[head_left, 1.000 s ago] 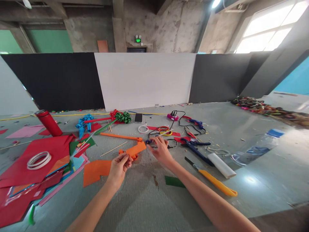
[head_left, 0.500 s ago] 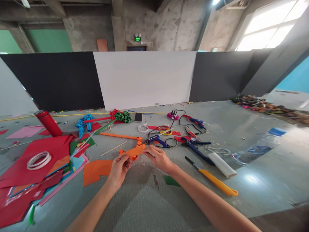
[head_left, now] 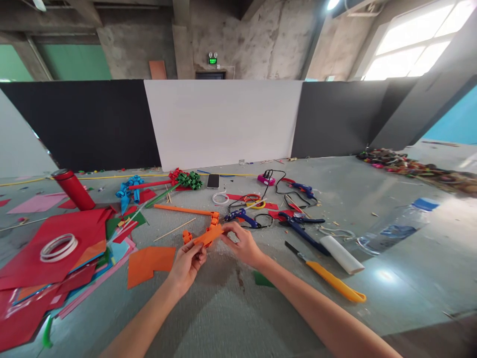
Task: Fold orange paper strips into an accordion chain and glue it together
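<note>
Between my two hands is a strip of orange paper [head_left: 207,235]. My left hand [head_left: 188,261] pinches its near left end between thumb and fingers. The far right end is pinched by my right hand [head_left: 242,244]. Just beyond the strip lie curled orange paper loops [head_left: 215,219] beside an orange paper-wrapped stick [head_left: 182,209]. A larger sheet of orange paper [head_left: 149,263] rests on the floor left of my left hand. Close behind my right hand sits a blue glue gun [head_left: 242,216] with a black cord.
On the right lie pliers [head_left: 303,231], a yellow-handled knife [head_left: 335,281], a white roll [head_left: 342,254] and a plastic bottle [head_left: 400,226]. Stacked red paper [head_left: 33,248] and a red flask [head_left: 73,189] are at left. Farther back are a phone [head_left: 213,181] and paper flowers [head_left: 190,180].
The orange strip has tilted and shows a narrower face. My left hand has turned slightly and shifted a little to the right; both hands still pinch the strip.
</note>
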`<state>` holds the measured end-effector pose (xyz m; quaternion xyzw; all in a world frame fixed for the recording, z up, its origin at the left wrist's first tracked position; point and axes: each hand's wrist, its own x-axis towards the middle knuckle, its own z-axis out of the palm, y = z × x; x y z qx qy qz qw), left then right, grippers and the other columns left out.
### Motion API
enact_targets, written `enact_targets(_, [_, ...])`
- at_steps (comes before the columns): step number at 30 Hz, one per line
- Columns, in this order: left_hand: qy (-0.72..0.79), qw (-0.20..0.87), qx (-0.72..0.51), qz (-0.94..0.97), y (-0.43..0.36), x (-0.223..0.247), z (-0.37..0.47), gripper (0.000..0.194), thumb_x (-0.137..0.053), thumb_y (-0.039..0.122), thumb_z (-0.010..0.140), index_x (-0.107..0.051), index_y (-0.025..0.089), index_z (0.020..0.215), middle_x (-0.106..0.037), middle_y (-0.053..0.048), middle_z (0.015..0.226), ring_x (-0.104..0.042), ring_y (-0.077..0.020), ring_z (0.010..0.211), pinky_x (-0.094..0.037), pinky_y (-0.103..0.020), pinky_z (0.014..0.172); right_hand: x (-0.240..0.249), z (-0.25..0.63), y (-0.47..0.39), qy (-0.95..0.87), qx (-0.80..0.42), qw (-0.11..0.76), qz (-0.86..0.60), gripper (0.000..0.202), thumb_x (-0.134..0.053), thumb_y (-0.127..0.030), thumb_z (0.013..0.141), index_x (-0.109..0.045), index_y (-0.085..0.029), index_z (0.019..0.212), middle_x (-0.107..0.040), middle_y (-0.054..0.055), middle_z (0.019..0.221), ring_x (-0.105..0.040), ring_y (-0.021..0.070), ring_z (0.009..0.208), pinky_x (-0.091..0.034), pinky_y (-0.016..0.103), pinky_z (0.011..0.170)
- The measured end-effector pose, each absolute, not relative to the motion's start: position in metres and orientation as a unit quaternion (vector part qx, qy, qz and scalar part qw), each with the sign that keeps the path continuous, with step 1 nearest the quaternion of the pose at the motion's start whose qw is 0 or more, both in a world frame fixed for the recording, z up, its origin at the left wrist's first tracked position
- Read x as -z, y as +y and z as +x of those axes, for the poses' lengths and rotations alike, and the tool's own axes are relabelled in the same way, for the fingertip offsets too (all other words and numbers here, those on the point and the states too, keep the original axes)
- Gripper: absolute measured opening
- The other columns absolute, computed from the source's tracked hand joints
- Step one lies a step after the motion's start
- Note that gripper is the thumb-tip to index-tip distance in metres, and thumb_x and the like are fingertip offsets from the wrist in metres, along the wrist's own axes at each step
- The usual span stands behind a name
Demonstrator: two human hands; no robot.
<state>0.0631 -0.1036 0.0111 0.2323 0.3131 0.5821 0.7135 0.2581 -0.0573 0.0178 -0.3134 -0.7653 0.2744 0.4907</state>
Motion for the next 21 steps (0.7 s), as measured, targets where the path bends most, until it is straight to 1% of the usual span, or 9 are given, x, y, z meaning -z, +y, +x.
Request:
enact_targets(2, [0.312, 0.712, -0.589, 0.223, -0.104, -0.009, 0.064, 0.025, -0.085, 0.016, 0.062, -0.063, 0.01, 0.072, -0.062, -0.001, 0.059, -0.05, -0.0053, 0.049, -0.039, -0.017, 0.048, -0.014, 0.253, -0.057, -0.716, -0.36, 0.516, -0.303, 0.032, -0.065, -0.036, 0.089, -0.051, -0.022, 0.114, -0.065, 0.006, 0.099, -0.063, 0.0174, 0.088, -0.051, 0.032, 0.082])
enact_targets(4, [0.309, 0.714, -0.589, 0.217, -0.104, -0.009, 0.065, 0.024, -0.085, 0.016, 0.062, -0.062, 0.01, 0.071, -0.061, -0.001, 0.059, -0.049, -0.0051, 0.049, -0.039, -0.017, 0.048, -0.011, 0.246, -0.058, -0.672, -0.458, 0.516, -0.267, 0.045, -0.069, -0.037, 0.086, -0.044, -0.024, 0.122, -0.065, 0.005, 0.101, -0.063, 0.0168, 0.091, -0.051, 0.031, 0.083])
enact_targets(6, [0.305, 0.721, -0.584, 0.215, -0.105, -0.01, 0.066, 0.024, -0.084, 0.017, 0.063, -0.062, 0.011, 0.07, -0.06, 0.0, 0.058, -0.048, -0.0048, 0.049, -0.038, -0.017, 0.047, -0.011, 0.241, -0.06, -0.642, -0.537, 0.494, -0.236, 0.049, -0.072, -0.039, 0.084, -0.046, -0.023, 0.123, -0.065, 0.005, 0.102, -0.062, 0.0166, 0.091, -0.051, 0.03, 0.081])
enact_targets(8, [0.302, 0.726, -0.578, 0.219, -0.106, -0.011, 0.066, 0.023, -0.083, 0.018, 0.065, -0.062, 0.011, 0.071, -0.058, 0.001, 0.056, -0.047, -0.0043, 0.048, -0.037, -0.016, 0.047, -0.012, 0.237, -0.062, -0.623, -0.584, 0.47, -0.224, 0.046, -0.073, -0.043, 0.083, -0.054, -0.021, 0.118, -0.065, 0.005, 0.099, -0.061, 0.0155, 0.085, -0.051, 0.028, 0.076])
enact_targets(10, [0.303, 0.728, -0.571, 0.227, -0.107, -0.012, 0.067, 0.023, -0.083, 0.019, 0.065, -0.062, 0.012, 0.071, -0.056, 0.003, 0.054, -0.045, -0.0038, 0.048, -0.036, -0.016, 0.048, -0.014, 0.234, -0.065, -0.613, -0.604, 0.457, -0.224, 0.043, -0.074, -0.045, 0.082, -0.061, -0.019, 0.113, -0.065, 0.004, 0.093, -0.059, 0.0137, 0.077, -0.05, 0.026, 0.072])
enact_targets(14, [0.306, 0.729, -0.563, 0.242, -0.108, -0.013, 0.069, 0.022, -0.083, 0.02, 0.065, -0.064, 0.012, 0.074, -0.054, 0.004, 0.053, -0.043, -0.0039, 0.048, -0.035, -0.016, 0.048, -0.016, 0.233, -0.069, -0.603, -0.609, 0.462, -0.228, 0.043, -0.075, -0.045, 0.081, -0.067, -0.017, 0.112, -0.066, 0.003, 0.088, -0.055, 0.0122, 0.069, -0.048, 0.026, 0.069])
enact_targets(17, [0.311, 0.726, -0.562, 0.247, -0.109, -0.014, 0.071, 0.021, -0.082, 0.02, 0.066, -0.068, 0.012, 0.08, -0.054, 0.004, 0.053, -0.043, -0.0042, 0.048, -0.034, -0.017, 0.048, -0.016, 0.233, -0.07, -0.594, -0.613, 0.469, -0.227, 0.039, -0.075, -0.045, 0.081, -0.069, -0.017, 0.107, -0.065, 0.001, 0.081, -0.053, 0.0118, 0.066, -0.047, 0.026, 0.066])
enact_targets(21, [0.317, 0.714, -0.567, 0.26, -0.11, -0.015, 0.072, 0.02, -0.082, 0.022, 0.065, -0.07, 0.013, 0.078, -0.055, 0.003, 0.053, -0.043, -0.0048, 0.048, -0.034, -0.018, 0.049, -0.014, 0.232, -0.068, -0.588, -0.616, 0.474, -0.226, 0.037, -0.074, -0.045, 0.082, -0.07, -0.017, 0.105, -0.063, 0.001, 0.077, -0.051, 0.0111, 0.064, -0.046, 0.025, 0.063])
